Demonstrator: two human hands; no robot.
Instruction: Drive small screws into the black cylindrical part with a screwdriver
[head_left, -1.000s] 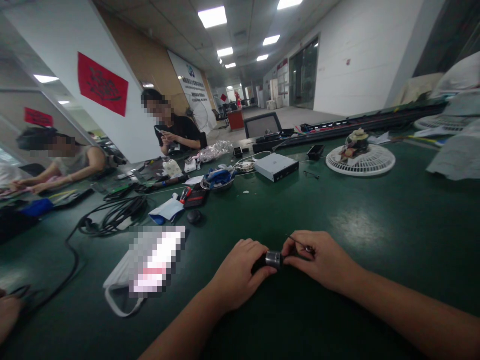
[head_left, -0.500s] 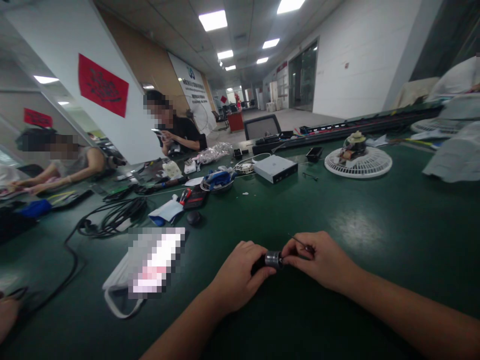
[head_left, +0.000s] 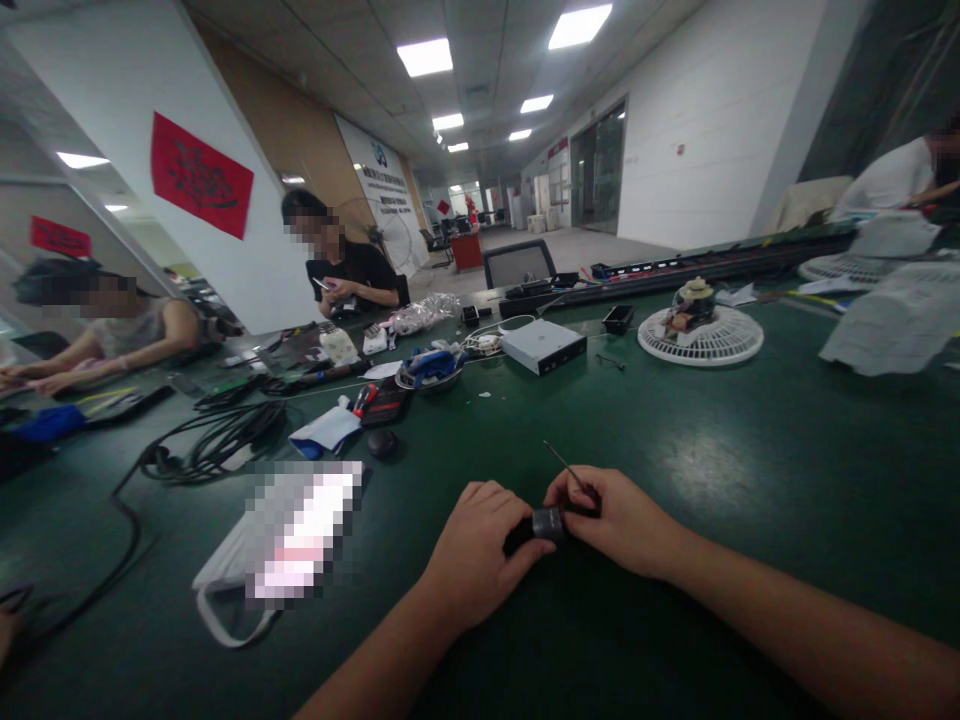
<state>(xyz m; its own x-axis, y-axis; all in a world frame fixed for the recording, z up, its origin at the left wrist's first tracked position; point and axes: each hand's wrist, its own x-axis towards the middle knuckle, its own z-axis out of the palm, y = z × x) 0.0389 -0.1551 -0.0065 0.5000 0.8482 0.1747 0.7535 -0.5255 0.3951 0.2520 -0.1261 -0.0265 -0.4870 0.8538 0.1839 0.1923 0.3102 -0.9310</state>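
A small dark metal cylinder (head_left: 548, 524) lies on its side between the thumb and fingers of my left hand (head_left: 480, 545), just above the green table. My right hand (head_left: 611, 520) is closed, with a thin metal rod with a dark end (head_left: 564, 462) held in it, slanting up to the left. The fingertips of that hand pinch at the right end of the cylinder. Whatever sits between those fingertips is hidden.
To the left lie a face mask (head_left: 225, 570) beside a blurred-out bright patch, a mouse (head_left: 382, 443) and coiled black cable (head_left: 225, 440). Farther back are a disc drive (head_left: 544, 345), a white fan grille with a motor (head_left: 701, 340) and a bowl of blue cloth (head_left: 431, 367). Several people sit around.
My right hand has turned and shifted slightly left, so the thin rod now points up more steeply and shows more of its length. My left hand still grips the cylinder. The view shifted slightly.
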